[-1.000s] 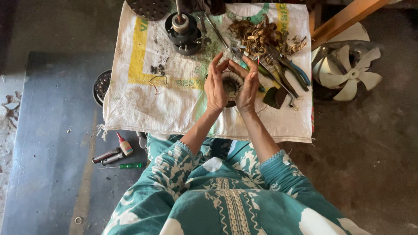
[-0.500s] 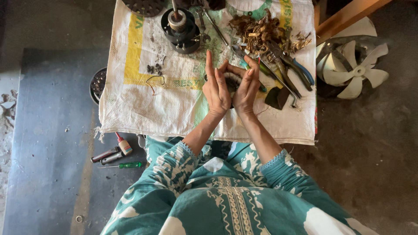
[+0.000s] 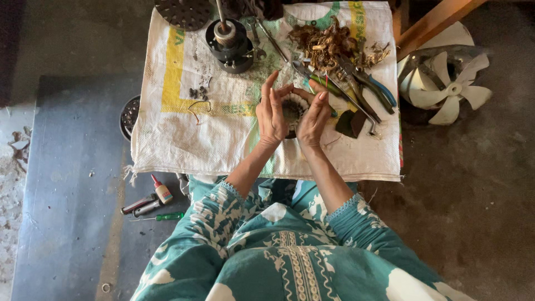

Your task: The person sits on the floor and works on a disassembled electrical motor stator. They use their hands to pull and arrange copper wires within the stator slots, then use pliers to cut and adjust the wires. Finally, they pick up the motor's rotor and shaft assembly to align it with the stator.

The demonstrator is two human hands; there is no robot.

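Left hand (image 3: 271, 114) cups the left side of a small round dark motor winding with pale wrapped coils (image 3: 292, 108), index finger straight up, other fingers curled on its rim. The winding sits between both palms, just above the white woven sack covering the desk (image 3: 184, 139); round, so no clear long axis, open face up toward camera. Right hand (image 3: 313, 117) grips the right rim, fingers curled closed on it. Both hands equally near. Blue-handled pliers (image 3: 373, 86) lie near, right.
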